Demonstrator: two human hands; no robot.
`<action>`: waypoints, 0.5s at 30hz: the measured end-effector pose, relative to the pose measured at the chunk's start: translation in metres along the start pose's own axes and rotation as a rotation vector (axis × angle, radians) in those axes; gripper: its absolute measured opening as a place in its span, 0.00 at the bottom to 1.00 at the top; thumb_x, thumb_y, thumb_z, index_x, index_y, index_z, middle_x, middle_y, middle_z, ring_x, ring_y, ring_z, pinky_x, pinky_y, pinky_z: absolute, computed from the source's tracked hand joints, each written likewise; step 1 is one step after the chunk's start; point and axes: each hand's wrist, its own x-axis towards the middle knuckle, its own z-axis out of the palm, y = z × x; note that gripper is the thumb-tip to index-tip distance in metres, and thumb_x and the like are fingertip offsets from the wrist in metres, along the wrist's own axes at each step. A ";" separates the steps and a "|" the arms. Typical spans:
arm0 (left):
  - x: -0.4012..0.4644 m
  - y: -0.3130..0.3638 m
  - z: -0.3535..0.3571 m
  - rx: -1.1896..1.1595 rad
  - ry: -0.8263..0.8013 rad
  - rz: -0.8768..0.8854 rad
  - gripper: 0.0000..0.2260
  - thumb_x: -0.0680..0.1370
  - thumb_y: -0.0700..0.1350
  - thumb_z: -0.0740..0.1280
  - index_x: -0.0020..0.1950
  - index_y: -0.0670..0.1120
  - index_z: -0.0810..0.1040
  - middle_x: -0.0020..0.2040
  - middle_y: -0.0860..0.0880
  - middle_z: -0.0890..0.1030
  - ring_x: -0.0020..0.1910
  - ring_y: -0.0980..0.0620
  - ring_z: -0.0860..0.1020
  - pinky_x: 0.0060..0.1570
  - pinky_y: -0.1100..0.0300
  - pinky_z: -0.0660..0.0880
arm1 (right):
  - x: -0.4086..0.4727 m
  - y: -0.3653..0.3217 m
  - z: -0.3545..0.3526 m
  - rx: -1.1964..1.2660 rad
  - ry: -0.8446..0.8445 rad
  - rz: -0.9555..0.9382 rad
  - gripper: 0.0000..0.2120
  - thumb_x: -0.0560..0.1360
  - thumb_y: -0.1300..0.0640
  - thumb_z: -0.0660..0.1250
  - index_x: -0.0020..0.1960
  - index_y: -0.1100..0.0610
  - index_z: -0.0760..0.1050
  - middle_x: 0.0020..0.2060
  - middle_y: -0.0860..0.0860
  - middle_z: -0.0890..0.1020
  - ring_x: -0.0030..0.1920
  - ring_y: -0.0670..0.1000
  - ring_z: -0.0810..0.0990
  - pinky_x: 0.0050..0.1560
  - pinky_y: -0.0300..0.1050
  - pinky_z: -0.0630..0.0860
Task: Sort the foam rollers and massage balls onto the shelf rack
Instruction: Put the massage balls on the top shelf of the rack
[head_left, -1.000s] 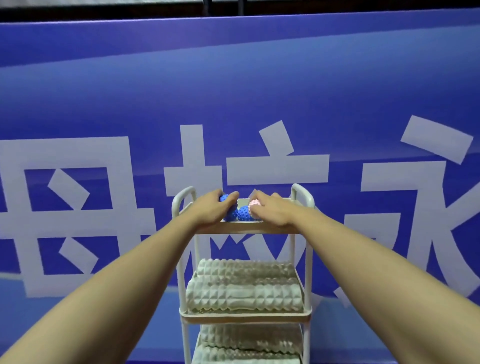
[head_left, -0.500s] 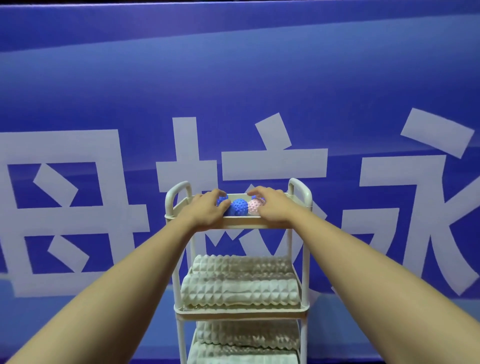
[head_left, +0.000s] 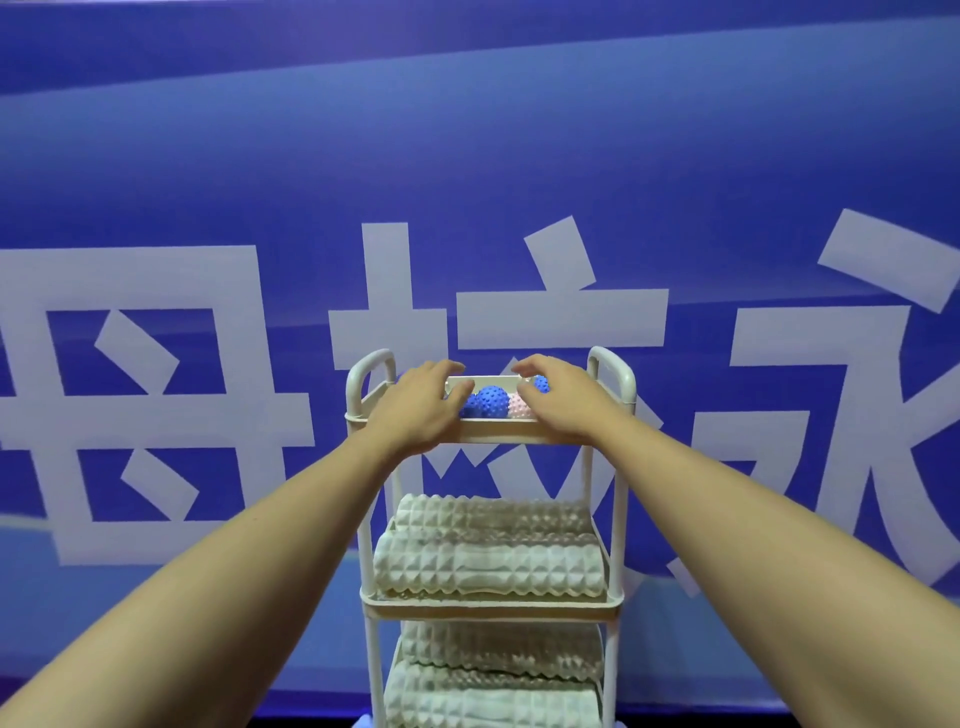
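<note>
Blue and pink spiked massage balls sit in a short row in the top tray (head_left: 493, 434) of the white shelf rack (head_left: 621, 499), and both hands hover right over them. The left hand (head_left: 421, 402) lies above the tray's left end, fingers loosely bent, its tips near a blue ball half hidden beneath them; it does not plainly grip anything. The right hand (head_left: 563, 397) lies above the right end, fingers spread and relaxed over the pink ball (head_left: 518, 408), with another blue ball (head_left: 541, 383) showing past its knuckles near the back edge. Between the two hands, clear of both, the middle blue ball (head_left: 492, 400) sits near the tray's front edge.

The row runs left to right along the tray's long side, crosswise to the forearms, so each hand is nearest the ball at its own end, and the middle one lies about equally far from either. Whether the fingertips actually touch the balls cannot be told from this angle.

Below, pale ridged foam rollers (head_left: 488, 566) fill the middle shelf, lying lengthwise from the left post to the right post, and more rollers (head_left: 498, 675) fill the lower shelf in the same direction. Judging by this, the sorting looks nearly done, and the hands seem only to be settling the balls in place.
</note>
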 end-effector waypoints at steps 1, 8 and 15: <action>-0.004 0.001 -0.003 0.009 0.005 0.015 0.21 0.83 0.59 0.56 0.73 0.52 0.70 0.71 0.49 0.75 0.65 0.50 0.75 0.61 0.48 0.77 | -0.003 -0.003 0.000 -0.034 0.003 -0.024 0.18 0.83 0.50 0.60 0.72 0.48 0.70 0.67 0.49 0.77 0.63 0.50 0.77 0.43 0.37 0.76; -0.041 0.003 -0.032 0.205 0.035 0.121 0.22 0.83 0.60 0.54 0.74 0.52 0.69 0.72 0.51 0.73 0.68 0.50 0.72 0.67 0.51 0.70 | -0.041 -0.027 -0.010 -0.318 -0.011 -0.161 0.22 0.83 0.44 0.57 0.75 0.47 0.67 0.71 0.48 0.74 0.70 0.53 0.71 0.67 0.52 0.70; -0.130 0.010 -0.025 0.248 0.098 0.174 0.25 0.84 0.60 0.54 0.79 0.52 0.64 0.77 0.51 0.66 0.76 0.49 0.64 0.73 0.50 0.62 | -0.121 -0.040 0.008 -0.236 0.052 -0.231 0.23 0.83 0.43 0.57 0.77 0.47 0.65 0.74 0.45 0.70 0.74 0.50 0.66 0.75 0.51 0.62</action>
